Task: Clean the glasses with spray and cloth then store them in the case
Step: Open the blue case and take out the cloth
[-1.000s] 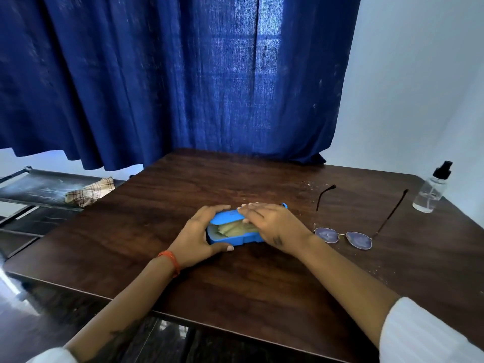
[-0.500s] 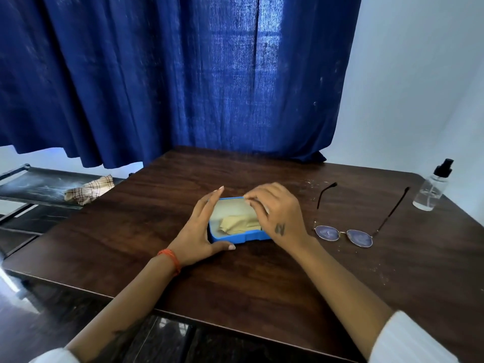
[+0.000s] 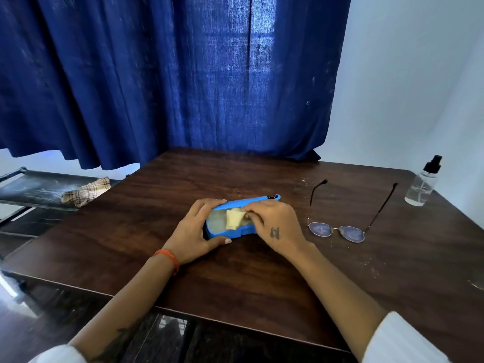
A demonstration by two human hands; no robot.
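Resting on a dark wooden worktop (image 3: 262,271), an open blue glasses case (image 3: 227,231) is gripped at its left end by the left hand (image 3: 195,233). The right hand (image 3: 275,226) pinches a pale yellow cloth (image 3: 233,218) inside it. To the right lie unfolded glasses (image 3: 337,229), well apart from a clear spray bottle (image 3: 423,184).

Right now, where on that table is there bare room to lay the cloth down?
Bare wood lies left of the blue case, toward the table edge, and behind it toward the curtain. The right side is crowded: glasses and spray bottle.
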